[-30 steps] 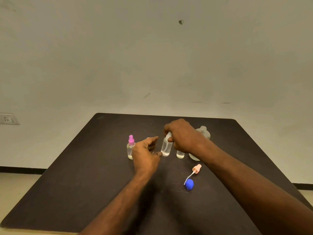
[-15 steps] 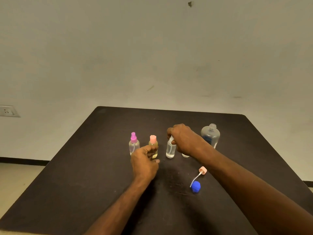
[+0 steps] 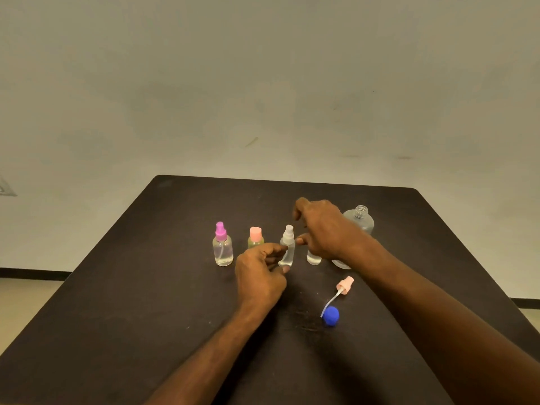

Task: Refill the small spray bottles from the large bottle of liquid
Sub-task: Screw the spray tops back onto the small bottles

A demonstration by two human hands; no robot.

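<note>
Your left hand (image 3: 260, 273) pinches slim clear spray bottle (image 3: 287, 249), part-full; right hand (image 3: 321, 229) beside it, fingers loose, holding nothing. Large bottle (image 3: 358, 220) uncapped.

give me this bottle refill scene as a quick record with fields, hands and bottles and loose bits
left hand: fingers pinch the clear spray bottle low on its body
right hand: above that bottle, fingers loosely curled, holding nothing
pink-capped bottle: upright, far left of the row
peach-capped bottle: upright, next in the row
large bottle: uncapped, behind the right wrist
loose sprayer head: lying on the table
blue cap: beside the sprayer's tube
</note>
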